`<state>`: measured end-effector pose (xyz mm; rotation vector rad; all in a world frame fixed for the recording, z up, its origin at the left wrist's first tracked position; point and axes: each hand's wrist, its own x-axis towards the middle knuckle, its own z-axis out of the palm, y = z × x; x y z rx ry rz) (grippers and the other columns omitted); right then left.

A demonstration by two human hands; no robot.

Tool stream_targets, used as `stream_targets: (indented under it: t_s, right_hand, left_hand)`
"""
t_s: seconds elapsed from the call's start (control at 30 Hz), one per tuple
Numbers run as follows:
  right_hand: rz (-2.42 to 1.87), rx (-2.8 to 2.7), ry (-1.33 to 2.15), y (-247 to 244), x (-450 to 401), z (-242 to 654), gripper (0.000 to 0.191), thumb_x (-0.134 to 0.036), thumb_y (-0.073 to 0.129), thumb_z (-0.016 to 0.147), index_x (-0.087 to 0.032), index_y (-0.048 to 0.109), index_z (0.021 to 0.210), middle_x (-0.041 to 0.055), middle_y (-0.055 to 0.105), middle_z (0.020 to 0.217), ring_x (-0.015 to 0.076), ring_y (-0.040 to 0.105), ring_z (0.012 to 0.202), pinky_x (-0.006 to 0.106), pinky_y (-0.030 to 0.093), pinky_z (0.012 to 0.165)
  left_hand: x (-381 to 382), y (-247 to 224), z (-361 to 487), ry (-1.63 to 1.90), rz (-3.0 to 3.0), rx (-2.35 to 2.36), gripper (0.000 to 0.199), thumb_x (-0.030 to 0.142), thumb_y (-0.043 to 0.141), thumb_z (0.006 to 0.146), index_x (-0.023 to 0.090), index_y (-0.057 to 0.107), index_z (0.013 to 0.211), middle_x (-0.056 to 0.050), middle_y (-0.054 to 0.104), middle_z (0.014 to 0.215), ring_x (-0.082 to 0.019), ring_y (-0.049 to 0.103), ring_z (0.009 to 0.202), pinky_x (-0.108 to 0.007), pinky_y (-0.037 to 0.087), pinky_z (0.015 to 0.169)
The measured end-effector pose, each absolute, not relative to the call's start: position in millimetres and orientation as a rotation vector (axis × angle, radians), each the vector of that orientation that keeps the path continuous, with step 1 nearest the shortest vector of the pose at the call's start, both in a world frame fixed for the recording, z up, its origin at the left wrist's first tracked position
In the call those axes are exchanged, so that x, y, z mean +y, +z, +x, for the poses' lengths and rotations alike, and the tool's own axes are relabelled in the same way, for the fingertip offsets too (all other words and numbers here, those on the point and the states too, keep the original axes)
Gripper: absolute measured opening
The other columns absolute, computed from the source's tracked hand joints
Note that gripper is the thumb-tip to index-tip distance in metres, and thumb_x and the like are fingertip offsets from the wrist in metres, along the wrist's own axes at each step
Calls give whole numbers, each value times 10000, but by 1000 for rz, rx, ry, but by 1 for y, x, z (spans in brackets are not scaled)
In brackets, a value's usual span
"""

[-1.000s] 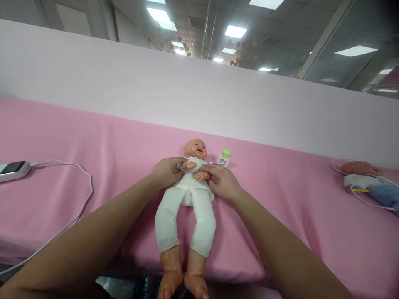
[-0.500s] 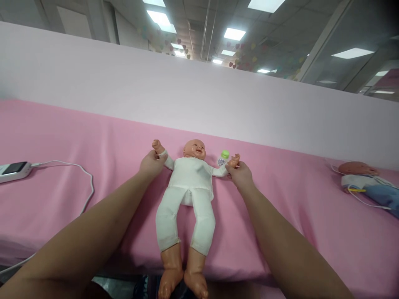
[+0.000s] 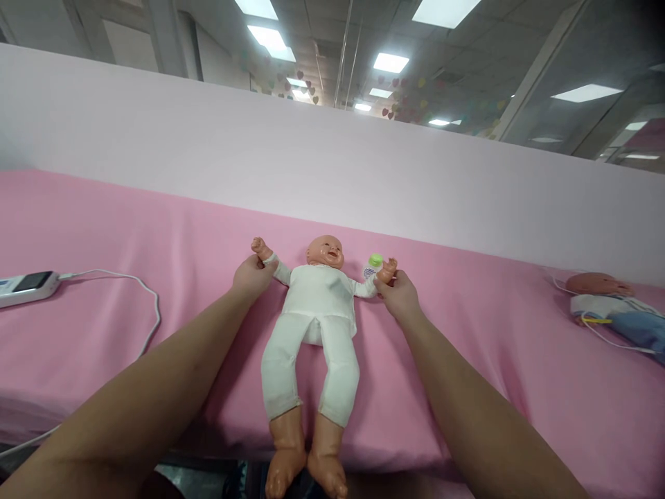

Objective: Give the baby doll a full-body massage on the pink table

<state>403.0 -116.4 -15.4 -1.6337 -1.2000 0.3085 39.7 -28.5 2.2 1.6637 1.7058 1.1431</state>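
Observation:
A baby doll [image 3: 319, 298] with a white cloth body lies on its back on a pink sheet [image 3: 208, 235], its bare plastic feet over the front edge. At the doll's wrist on the left, my left hand [image 3: 253, 277] is closed round the arm. My right hand [image 3: 401, 294] grips the other wrist, fingers partly hidden behind it. Both doll arms are spread out to the sides. Just behind the doll's hand on the right stands a small clear bottle [image 3: 373, 265] with a green cap, partly covered by that hand.
A white handheld device [image 3: 31, 285] with a dark screen lies at the left, its white cable [image 3: 156, 308] running toward the front edge. At the far right lies a second doll [image 3: 618, 312] in blue and white with thin tubing. A white wall [image 3: 332, 166] rises behind.
The doll's arm on the right has shifted very slightly to the left with my right hand. Both hands keep their hold; the view has tilted slightly.

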Motion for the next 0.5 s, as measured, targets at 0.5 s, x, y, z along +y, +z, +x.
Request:
stream_targets:
  t_s: [0.5]
  right_hand:
    - [-1199, -2220, -134, 18, -149, 332, 434, -82, 616, 807, -252, 738, 1187, 58, 733, 1271, 276, 655, 1197, 467, 507, 1071]
  left_hand:
    - [-70, 24, 74, 853, 2579, 1169, 444, 261, 581, 846, 335, 734, 1256, -3, 712, 1325, -267, 669, 1200, -356, 514, 1020]
